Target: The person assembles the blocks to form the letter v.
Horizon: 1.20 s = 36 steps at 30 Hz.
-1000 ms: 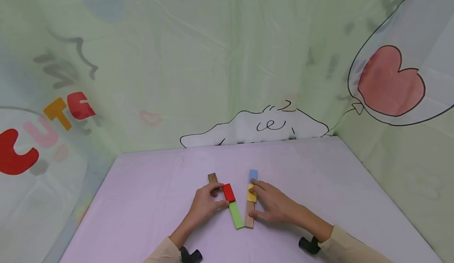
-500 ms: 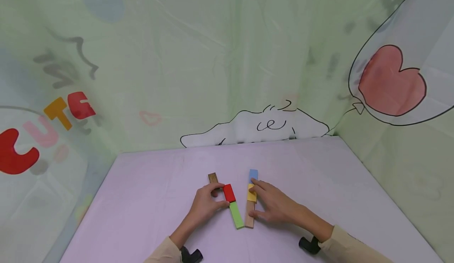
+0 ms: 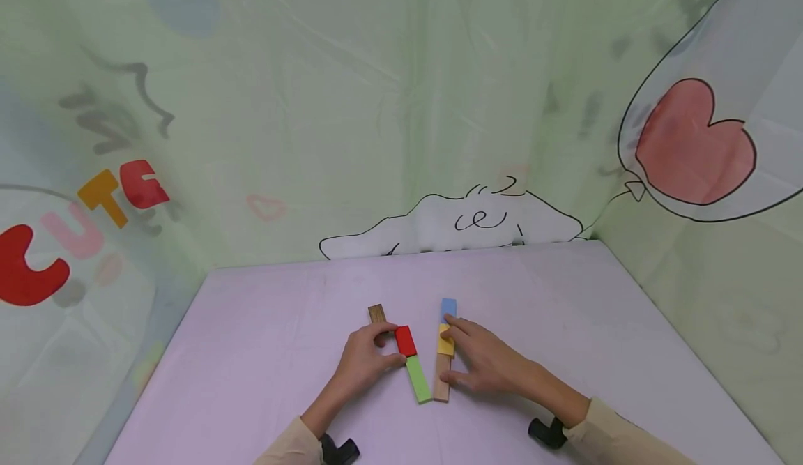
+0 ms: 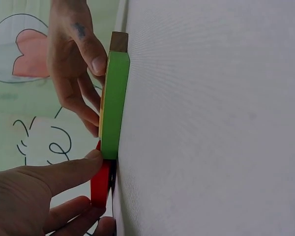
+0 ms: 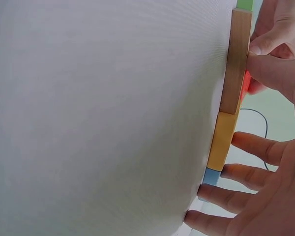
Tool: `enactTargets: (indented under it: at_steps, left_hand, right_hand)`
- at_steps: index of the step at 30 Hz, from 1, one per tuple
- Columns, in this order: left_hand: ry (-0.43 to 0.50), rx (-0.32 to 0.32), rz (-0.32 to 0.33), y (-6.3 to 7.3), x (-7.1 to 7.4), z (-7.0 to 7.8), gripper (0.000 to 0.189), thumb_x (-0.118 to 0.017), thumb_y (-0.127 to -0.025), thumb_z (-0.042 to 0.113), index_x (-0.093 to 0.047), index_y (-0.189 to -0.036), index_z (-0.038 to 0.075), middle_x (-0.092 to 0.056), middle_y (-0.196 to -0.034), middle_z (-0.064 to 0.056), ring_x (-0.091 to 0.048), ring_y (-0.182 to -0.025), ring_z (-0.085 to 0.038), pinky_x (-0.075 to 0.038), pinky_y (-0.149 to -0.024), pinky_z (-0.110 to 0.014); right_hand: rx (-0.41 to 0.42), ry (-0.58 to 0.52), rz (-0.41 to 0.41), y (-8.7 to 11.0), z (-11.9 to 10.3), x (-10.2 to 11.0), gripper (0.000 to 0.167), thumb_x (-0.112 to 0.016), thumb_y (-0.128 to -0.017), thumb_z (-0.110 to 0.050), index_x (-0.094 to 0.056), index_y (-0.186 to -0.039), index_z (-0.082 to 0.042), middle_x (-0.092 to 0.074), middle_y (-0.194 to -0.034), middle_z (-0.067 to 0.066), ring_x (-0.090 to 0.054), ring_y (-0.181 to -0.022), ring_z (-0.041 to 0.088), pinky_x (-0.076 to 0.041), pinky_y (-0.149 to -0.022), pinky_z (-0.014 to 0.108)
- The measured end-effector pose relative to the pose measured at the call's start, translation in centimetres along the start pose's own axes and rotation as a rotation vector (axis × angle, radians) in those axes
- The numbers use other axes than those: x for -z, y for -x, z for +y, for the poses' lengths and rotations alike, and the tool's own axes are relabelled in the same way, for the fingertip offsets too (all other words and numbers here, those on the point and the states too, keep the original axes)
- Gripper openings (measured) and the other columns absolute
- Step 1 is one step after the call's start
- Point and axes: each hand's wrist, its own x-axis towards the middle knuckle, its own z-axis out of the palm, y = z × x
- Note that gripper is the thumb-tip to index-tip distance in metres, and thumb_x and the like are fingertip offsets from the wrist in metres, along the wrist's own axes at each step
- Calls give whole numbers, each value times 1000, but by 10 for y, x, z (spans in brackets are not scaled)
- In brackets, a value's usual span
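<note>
Two rows of small blocks lie on the table, near each other at the front and wider apart behind. In the left row are a dark brown block (image 3: 376, 313), a red block (image 3: 406, 341) and a green block (image 3: 419, 380). My left hand (image 3: 364, 360) pinches the red block between thumb and fingers, the thumb at its joint with the green one. The right row has a blue block (image 3: 448, 309), a yellow block (image 3: 446, 340) and a light wooden block (image 3: 442, 378). My right hand (image 3: 489, 360) touches this row with fairly straight, spread fingers, its thumb (image 5: 273, 71) against the wooden block.
A pale lilac cloth covers the table (image 3: 282, 325). Printed fabric walls (image 3: 301, 116) stand behind it and at both sides. Black devices (image 3: 547, 433) sit at both wrists, by the beige sleeves.
</note>
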Motion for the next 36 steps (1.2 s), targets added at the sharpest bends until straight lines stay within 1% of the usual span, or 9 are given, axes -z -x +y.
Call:
enactTargets:
  at_steps: [4, 12, 20, 24, 31, 36]
  left_hand:
    - [-6, -1, -2, 0, 0, 1, 51, -91, -82, 20, -74, -129, 13, -70, -106, -2, -57, -96, -17, -47, -77, -25]
    - [-29, -22, -8, 1, 1, 2, 50, -90, -82, 20, -74, -129, 14, -69, -106, -2, -56, -97, -16, -46, -79, -26]
    - [-37, -54, -19, 1, 1, 2, 51, -90, -82, 19, -73, -130, 14, -72, -114, -4, -59, -98, -18, -48, -80, -26]
    - [-46, -53, -22, 1, 1, 1, 51, -89, -84, 19, -72, -131, 14, -73, -117, -4, -59, -99, -17, -49, -81, -27]
    - [-53, -41, -17, 2, 1, 2, 50, -87, -85, 19, -71, -132, 14, -71, -113, -3, -58, -99, -16, -49, -81, -27]
    - [-51, -39, -12, 2, 0, 2, 49, -87, -86, 18, -72, -132, 14, -71, -112, -3, -58, -98, -17, -49, -80, -27]
  right_hand:
    - [0, 2, 0, 0, 0, 0, 68, -80, -91, -50, -60, -139, -7, -46, -164, 22, -51, -146, 43, -46, -117, 60]
    - [3, 5, 1, 1, -1, 0, 66, -80, -91, -49, -59, -139, -7, -46, -164, 22, -52, -146, 43, -46, -117, 60]
    - [4, -4, -4, 0, 1, 0, 67, -79, -91, -49, -59, -139, -7, -45, -164, 22, -51, -147, 44, -45, -117, 60]
    - [2, -5, -6, 0, 1, 0, 67, -79, -91, -49, -59, -139, -7, -45, -164, 22, -51, -147, 44, -45, -117, 61]
    - [1, 1, -1, 0, 0, 0, 67, -79, -91, -49, -59, -140, -7, -45, -165, 22, -51, -147, 44, -45, -117, 60]
    - [-15, -14, -11, 0, 0, 0, 68, -79, -91, -49, -59, -140, -7, -44, -165, 22, -50, -148, 44, -45, -118, 61]
